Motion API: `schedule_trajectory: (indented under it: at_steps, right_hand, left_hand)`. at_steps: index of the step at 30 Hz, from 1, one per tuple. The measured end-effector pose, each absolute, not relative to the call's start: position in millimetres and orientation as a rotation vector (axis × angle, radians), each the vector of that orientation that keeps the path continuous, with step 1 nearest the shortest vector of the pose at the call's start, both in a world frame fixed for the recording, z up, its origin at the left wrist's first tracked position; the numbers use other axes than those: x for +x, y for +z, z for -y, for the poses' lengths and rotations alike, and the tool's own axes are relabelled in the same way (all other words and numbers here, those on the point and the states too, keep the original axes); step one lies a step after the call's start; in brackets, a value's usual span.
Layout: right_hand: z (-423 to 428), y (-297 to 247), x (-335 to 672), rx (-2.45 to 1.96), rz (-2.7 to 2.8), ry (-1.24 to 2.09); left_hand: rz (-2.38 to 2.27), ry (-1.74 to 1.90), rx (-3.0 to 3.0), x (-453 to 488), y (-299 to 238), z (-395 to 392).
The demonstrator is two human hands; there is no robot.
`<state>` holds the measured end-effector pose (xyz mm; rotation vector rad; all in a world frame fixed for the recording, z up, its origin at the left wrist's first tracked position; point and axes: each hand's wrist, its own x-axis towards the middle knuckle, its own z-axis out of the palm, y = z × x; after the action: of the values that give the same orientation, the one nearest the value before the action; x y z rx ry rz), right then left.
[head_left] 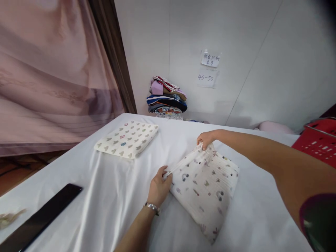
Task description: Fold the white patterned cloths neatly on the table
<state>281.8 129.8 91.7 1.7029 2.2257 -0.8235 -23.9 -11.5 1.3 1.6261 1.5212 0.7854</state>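
A white cloth (207, 185) printed with small rainbows and leaves is stretched between my two hands, its lower corner hanging toward me over the table. My left hand (159, 187), with a silver bracelet at the wrist, pinches the cloth's left corner. At the far corner my right hand (206, 139) grips the same edge, so the edge between both hands is pulled taut. To the left lies a folded cream cloth (127, 139) with a grey-beige pattern and a few coloured marks, apart from both hands.
The table has a white cover (105, 196). A long black flat object (44, 217) lies front left. Folded fabrics (168, 99) are stacked by the wall beneath paper notes (208, 68). A red basket (319, 140) stands right, a pink curtain (52, 70) hangs left.
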Motion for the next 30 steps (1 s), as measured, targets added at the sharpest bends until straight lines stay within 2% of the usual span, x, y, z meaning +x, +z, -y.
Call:
schedule_trajectory:
  at_steps: [6,11,14,17,19,21,23,26,30]
  right_hand:
    - [-93,137,290,1.72,-2.273,-0.64]
    - [-57,207,294,1.771,-2.405,-0.355]
    - [-38,250,301,1.929,-2.578,-0.026]
    - [-21,261,308,2.01,-2.7,0.471]
    - [-10,239,307,1.983,-2.726,0.702]
    - [2,193,303,1.964,-2.72,0.768]
    - [16,131,296,1.961,-2.695,0.691]
    - [41,42,285,1.886,-2.689,0.385]
    - [64,-11,279,1.979,-2.699,0.267]
  left_hand:
    - [-1.299,0.831,1.466,-25,18,7]
    - [-1.305,0.77,1.917,-31,97,-14]
    - [-1.388,1.015,2.401,-33,163,-32]
    - [-1.365,1.091,2.796,-31,205,-42]
    - [-1.398,1.04,2.92,-29,203,-43]
    - [-1.441,0.932,2.955,-26,175,-40]
    - [-1.439,0.744,2.958,-25,130,-32]
    - [-1.344,0.392,2.947,-28,59,-14]
    - [-1.339,0.286,2.877,-36,10,5]
